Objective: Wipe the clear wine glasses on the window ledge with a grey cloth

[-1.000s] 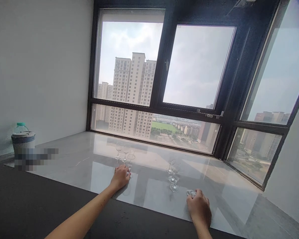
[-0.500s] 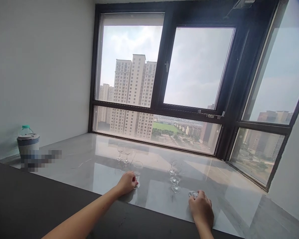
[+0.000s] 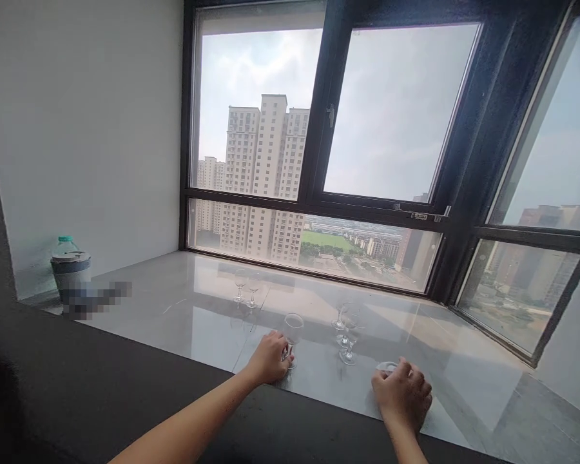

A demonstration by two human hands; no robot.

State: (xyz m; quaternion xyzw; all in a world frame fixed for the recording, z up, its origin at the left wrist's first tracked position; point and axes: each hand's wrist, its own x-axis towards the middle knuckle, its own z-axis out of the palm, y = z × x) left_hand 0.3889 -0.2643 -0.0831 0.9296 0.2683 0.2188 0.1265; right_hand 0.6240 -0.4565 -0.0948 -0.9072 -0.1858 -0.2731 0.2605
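My left hand (image 3: 269, 358) is closed around the stem of a small clear wine glass (image 3: 292, 328) that stands upright on the glossy marble sill (image 3: 183, 309). My right hand (image 3: 402, 396) rests on the sill near its front edge, fingers curled over a small white thing (image 3: 385, 367) that I cannot make out. Just right of the held glass stand three more wine glasses in a tight group (image 3: 348, 328). A pair of wine glasses (image 3: 247, 287) stands farther back, toward the window.
A dark ledge (image 3: 77, 380) runs along the sill's near edge. At far left, by the white wall, a grey-and-white container (image 3: 70, 269) stands with a green-capped bottle (image 3: 66, 243) behind it. Large dark-framed windows (image 3: 319, 193) close off the back and right.
My left hand has slid the glass to the right and toward me, away from the back pair and close to the group of three. My right hand has stayed put.
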